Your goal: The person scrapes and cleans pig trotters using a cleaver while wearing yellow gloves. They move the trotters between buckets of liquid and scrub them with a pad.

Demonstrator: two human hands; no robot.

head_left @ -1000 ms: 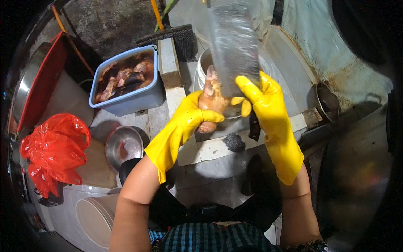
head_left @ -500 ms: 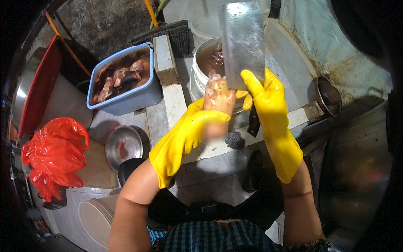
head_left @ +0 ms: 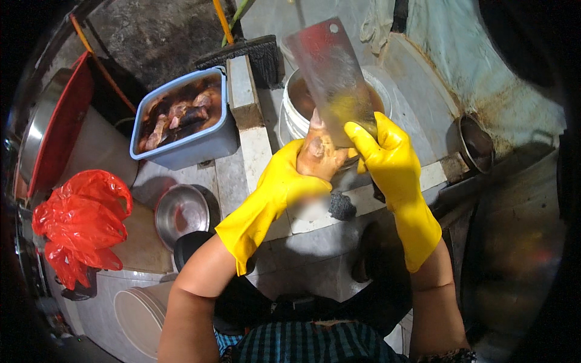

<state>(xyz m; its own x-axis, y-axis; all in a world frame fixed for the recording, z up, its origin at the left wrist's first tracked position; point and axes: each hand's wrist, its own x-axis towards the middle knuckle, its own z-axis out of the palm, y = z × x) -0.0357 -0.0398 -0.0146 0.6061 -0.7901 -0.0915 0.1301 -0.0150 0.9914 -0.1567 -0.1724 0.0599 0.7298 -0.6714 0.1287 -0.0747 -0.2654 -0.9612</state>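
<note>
My left hand [head_left: 275, 184], in a yellow rubber glove, is wrapped round a pale, skin-on pig's trotter [head_left: 316, 158]. My right hand [head_left: 392, 148], gloved the same way, grips a cleaver [head_left: 330, 72] low on its broad blade, thumb on the near face. The blade tilts up and to the left, its lower end against or just in front of the trotter; exact contact is hard to tell. Most of the handle is hidden by the right glove. Behind the blade stands a white bucket [head_left: 292, 124] of brownish water, partly covered.
A blue tub [head_left: 181, 154] of meat pieces in dark liquid stands at the far left. Nearer are a steel bowl [head_left: 181, 212], a red plastic bag [head_left: 85, 218] and cream buckets [head_left: 139, 317]. A dark scouring pad [head_left: 342, 207] lies on the ledge below my hands.
The cleaver has tipped from nearly upright to leaning left, its face now crossing the trotter's upper right side. The trotter has turned in my left hand. Both hands keep their hold.
</note>
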